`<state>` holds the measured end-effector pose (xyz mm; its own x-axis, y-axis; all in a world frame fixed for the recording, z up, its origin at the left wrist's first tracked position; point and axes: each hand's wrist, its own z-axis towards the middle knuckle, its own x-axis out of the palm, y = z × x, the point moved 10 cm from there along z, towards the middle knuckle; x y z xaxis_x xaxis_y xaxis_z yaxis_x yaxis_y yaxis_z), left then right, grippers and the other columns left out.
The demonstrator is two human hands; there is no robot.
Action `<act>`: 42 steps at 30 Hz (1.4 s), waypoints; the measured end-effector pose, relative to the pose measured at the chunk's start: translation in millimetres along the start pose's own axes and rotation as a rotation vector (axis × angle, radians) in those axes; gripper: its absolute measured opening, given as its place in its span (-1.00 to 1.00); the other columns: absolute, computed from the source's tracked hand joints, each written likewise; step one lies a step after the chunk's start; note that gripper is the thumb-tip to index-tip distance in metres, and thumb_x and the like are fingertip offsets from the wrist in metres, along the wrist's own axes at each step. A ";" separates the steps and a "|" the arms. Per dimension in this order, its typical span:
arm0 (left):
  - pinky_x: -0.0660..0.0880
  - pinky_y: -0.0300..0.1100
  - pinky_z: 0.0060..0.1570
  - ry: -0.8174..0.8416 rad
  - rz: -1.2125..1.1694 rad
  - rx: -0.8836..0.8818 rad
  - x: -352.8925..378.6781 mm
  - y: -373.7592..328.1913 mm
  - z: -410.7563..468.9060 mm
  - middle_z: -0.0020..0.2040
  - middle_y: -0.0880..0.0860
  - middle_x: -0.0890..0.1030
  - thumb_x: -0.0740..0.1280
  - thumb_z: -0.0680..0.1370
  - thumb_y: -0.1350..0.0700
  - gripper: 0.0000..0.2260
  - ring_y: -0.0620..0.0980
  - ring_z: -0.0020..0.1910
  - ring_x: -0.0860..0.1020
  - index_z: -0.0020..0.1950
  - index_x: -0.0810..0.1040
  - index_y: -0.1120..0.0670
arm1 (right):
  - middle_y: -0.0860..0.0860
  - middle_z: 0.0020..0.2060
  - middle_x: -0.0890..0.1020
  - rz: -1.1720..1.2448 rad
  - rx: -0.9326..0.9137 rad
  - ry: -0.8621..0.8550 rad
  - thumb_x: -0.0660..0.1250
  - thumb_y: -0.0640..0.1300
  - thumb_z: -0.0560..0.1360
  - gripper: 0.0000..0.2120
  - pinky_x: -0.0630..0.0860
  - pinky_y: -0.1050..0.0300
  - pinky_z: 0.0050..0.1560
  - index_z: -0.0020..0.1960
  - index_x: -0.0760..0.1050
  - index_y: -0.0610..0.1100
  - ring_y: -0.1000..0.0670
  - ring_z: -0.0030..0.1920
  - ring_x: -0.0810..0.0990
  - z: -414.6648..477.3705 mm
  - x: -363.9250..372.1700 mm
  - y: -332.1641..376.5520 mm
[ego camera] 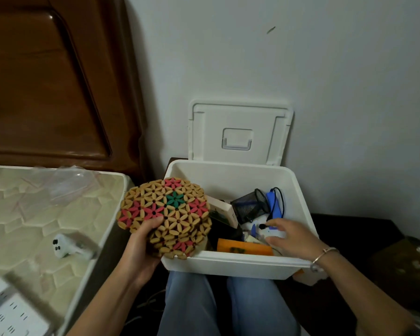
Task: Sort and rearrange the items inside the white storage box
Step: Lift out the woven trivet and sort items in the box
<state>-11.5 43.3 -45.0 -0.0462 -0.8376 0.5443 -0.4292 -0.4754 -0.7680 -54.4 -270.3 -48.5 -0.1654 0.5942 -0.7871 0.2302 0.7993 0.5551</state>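
Observation:
The white storage box [230, 265] stands open in front of my knees, its lid [238, 134] leaning against the wall. My left hand [141, 246] grips a round beaded mat [165, 214] with tan, red and green flower patterns, held over the box's left rim. My right hand [291, 236] reaches into the right side of the box, fingers extended over small white and blue items [262, 230]. Inside lie a black mesh pen holder [250, 204], a blue cabled device [274, 202], a white carton [222, 210] and an orange box [244, 247].
A mattress [34, 219] lies to the left with a white adapter [66, 246], a clear plastic bag [68, 183] and white power strips [7, 309] on it. A wooden headboard [54, 81] rises behind. Dark furniture [374, 243] stands right of the box.

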 end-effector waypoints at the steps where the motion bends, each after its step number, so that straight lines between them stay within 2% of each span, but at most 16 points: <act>1: 0.62 -0.04 -0.12 0.008 0.003 0.004 0.3 -0.3 1.6 0.19 0.16 0.63 0.35 0.45 0.10 -0.59 0.15 0.12 0.62 0.30 0.51 0.11 | 0.06 0.18 0.54 -0.052 0.019 0.049 0.39 -0.01 0.45 -0.61 0.37 0.34 0.03 0.26 0.46 0.03 0.08 0.16 0.49 4.6 4.3 -4.9; 5: 0.62 0.02 -0.07 0.038 0.028 0.021 6.6 -2.6 10.8 0.19 0.16 0.62 0.36 0.45 0.10 -0.60 0.16 0.13 0.62 0.29 0.51 0.09 | 0.06 0.11 0.57 -0.360 -0.038 0.311 0.31 0.18 0.41 -0.58 0.50 0.08 0.11 0.23 0.43 0.10 0.00 0.09 0.55 28.5 41.3 -7.9; 7: 0.59 0.13 -0.02 0.038 0.038 0.024 10.3 -4.6 16.7 0.18 0.16 0.63 0.37 0.44 0.09 -0.62 0.18 0.12 0.62 0.25 0.55 0.06 | 0.02 0.15 0.54 -0.439 -0.030 0.424 0.30 0.09 0.43 -0.54 0.50 0.06 0.11 0.31 0.35 0.08 -0.02 0.08 0.54 42.3 62.7 -14.3; 10: 0.62 0.01 -0.13 0.019 0.022 0.026 13.4 -8.4 26.0 0.15 0.16 0.64 0.38 0.42 0.09 -0.65 0.16 0.09 0.64 0.20 0.59 0.07 | -0.10 0.15 0.53 -0.524 -0.005 0.502 0.31 -0.03 0.43 -0.49 0.53 -0.06 0.10 0.33 0.25 0.02 -0.09 0.04 0.55 59.2 85.2 -24.1; 15: 0.62 -0.06 -0.17 -0.011 -0.014 0.010 11.3 -3.5 37.5 0.16 0.15 0.64 0.40 0.42 0.09 -0.66 0.14 0.09 0.64 0.19 0.60 0.06 | -0.01 0.07 0.49 -0.504 -0.015 0.532 0.32 0.06 0.40 -0.58 0.52 0.03 -0.07 0.21 0.28 0.12 -0.04 -0.06 0.53 70.1 99.4 -33.5; 19: 0.62 -0.11 -0.20 -0.022 -0.039 0.005 6.3 -1.1 41.5 0.14 0.12 0.66 0.38 0.44 0.10 -0.70 0.11 0.05 0.65 0.17 0.61 0.04 | 0.02 -0.04 0.54 -0.406 0.010 0.500 0.37 0.14 0.34 -0.58 0.59 -0.03 -0.06 0.11 0.26 0.20 -0.02 -0.10 0.56 70.4 92.6 -40.6; 21: 0.62 -0.12 -0.22 -0.026 -0.062 -0.014 4.5 0.0 42.2 0.12 0.12 0.66 0.37 0.43 0.10 -0.67 0.10 0.04 0.66 0.19 0.58 0.05 | 0.05 -0.11 0.53 -0.394 -0.007 0.471 0.38 0.15 0.31 -0.57 0.56 0.07 -0.15 0.09 0.27 0.18 0.03 -0.16 0.55 67.1 87.9 -39.9; 23: 0.62 -0.13 -0.24 -0.035 -0.080 -0.033 4.0 1.1 42.3 0.10 0.13 0.67 0.37 0.41 0.11 -0.67 0.09 0.02 0.67 0.18 0.58 0.06 | 0.08 -0.14 0.50 -0.437 -0.054 0.438 0.36 0.14 0.32 -0.57 0.45 0.18 -0.26 0.11 0.28 0.14 0.08 -0.21 0.50 63.3 83.5 -34.4; 25: 0.61 -0.13 -0.24 -0.039 -0.084 -0.043 5.3 1.4 41.6 0.09 0.13 0.68 0.37 0.40 0.11 -0.66 0.09 0.01 0.67 0.18 0.57 0.07 | 0.06 -0.09 0.50 -0.430 -0.067 0.446 0.38 0.12 0.34 -0.56 0.42 0.19 -0.24 0.12 0.27 0.12 0.09 -0.18 0.48 58.9 81.3 -28.4; 28: 0.61 -0.14 -0.26 -0.044 -0.091 -0.048 6.5 0.7 40.5 0.07 0.12 0.68 0.38 0.39 0.10 -0.64 0.08 -0.01 0.67 0.19 0.56 0.08 | 0.07 -0.04 0.49 -0.286 -0.048 0.489 0.45 0.05 0.34 -0.51 0.41 0.29 -0.26 0.15 0.26 0.09 0.12 -0.14 0.49 51.4 64.5 -18.4; 31: 0.62 -0.14 -0.25 -0.043 -0.113 -0.047 5.9 0.2 39.2 0.07 0.12 0.68 0.38 0.39 0.10 -0.66 0.08 -0.01 0.68 0.16 0.57 0.07 | 0.13 -0.02 0.51 -0.064 -0.029 0.459 0.51 0.10 0.28 -0.45 0.49 0.34 -0.27 0.14 0.30 0.14 0.10 -0.09 0.57 41.0 16.7 -7.7; 33: 0.62 -0.13 -0.23 -0.040 -0.131 -0.040 5.2 -0.6 39.1 0.08 0.13 0.68 0.37 0.40 0.10 -0.65 0.10 0.01 0.67 0.18 0.56 0.07 | 0.12 -0.02 0.57 0.108 0.003 0.395 0.54 0.17 0.19 -0.43 0.54 0.31 -0.22 0.10 0.35 0.19 0.08 -0.07 0.62 35.4 -19.4 -2.2; 35: 0.62 -0.13 -0.21 -0.043 -0.151 -0.031 4.6 -1.5 39.0 0.09 0.13 0.67 0.37 0.41 0.11 -0.65 0.10 0.02 0.67 0.19 0.55 0.07 | 0.15 -0.08 0.62 0.174 0.011 0.265 0.53 0.26 0.10 -0.40 0.55 0.27 -0.21 0.06 0.38 0.18 0.11 -0.11 0.64 43.5 -52.4 2.5; 37: 0.62 -0.14 -0.21 -0.047 -0.173 -0.023 4.2 -1.9 38.5 0.09 0.13 0.67 0.37 0.41 0.11 -0.68 0.09 0.02 0.67 0.16 0.58 0.07 | 0.14 -0.08 0.61 0.139 -0.010 0.114 0.54 0.23 0.11 -0.38 0.52 0.27 -0.19 0.06 0.38 0.13 0.13 -0.12 0.63 64.2 -74.4 13.8; 39: 0.62 -0.14 -0.21 -0.047 -0.186 -0.019 4.8 -2.1 37.2 0.09 0.13 0.67 0.36 0.41 0.11 -0.70 0.09 0.02 0.67 0.14 0.59 0.07 | 0.12 -0.05 0.57 0.049 -0.052 0.012 0.56 0.13 0.20 -0.41 0.46 0.31 -0.25 0.12 0.36 0.09 0.10 -0.13 0.60 91.2 -76.9 31.4; 42: 0.62 -0.14 -0.22 -0.054 -0.175 -0.022 6.2 -2.4 34.4 0.10 0.13 0.67 0.36 0.41 0.11 -0.66 0.09 0.02 0.67 0.19 0.55 0.08 | 0.00 -0.06 0.56 -0.168 -0.143 -0.052 0.52 0.07 0.28 -0.39 0.39 0.23 -0.31 0.20 0.31 -0.03 -0.01 -0.16 0.55 130.8 -54.3 60.8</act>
<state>20.3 30.0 -51.4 0.0793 -0.7560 0.6498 -0.4463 -0.6098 -0.6550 93.9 -265.7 -7.3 -0.1390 0.4490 -0.8826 0.0642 0.8935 0.4444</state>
